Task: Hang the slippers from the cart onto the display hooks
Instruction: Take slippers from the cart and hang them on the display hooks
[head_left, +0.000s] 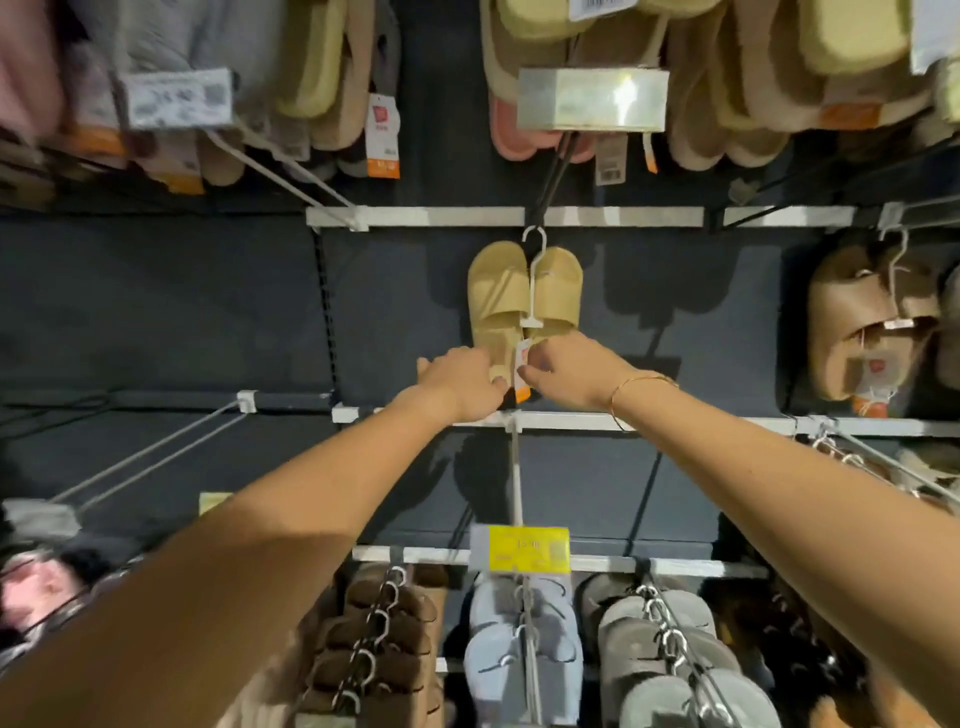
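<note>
A pair of tan slide slippers (519, 291) hangs by a white plastic hanger (535, 280) from a black display hook (553, 176) at the middle of the dark wall. My left hand (462, 379) holds the bottom of the left slipper from the left side. My right hand (566, 371) pinches the lower end of the right slipper beside its white and orange tag (522, 371). Both arms reach up and forward. The cart is out of view.
Several slipper pairs hang on hooks all around: beige and yellow ones above, a tan fuzzy pair (872, 322) at right, brown, blue and grey rows below. A yellow price label (519, 548) sticks out under my hands. Bare hooks (150, 457) project at left.
</note>
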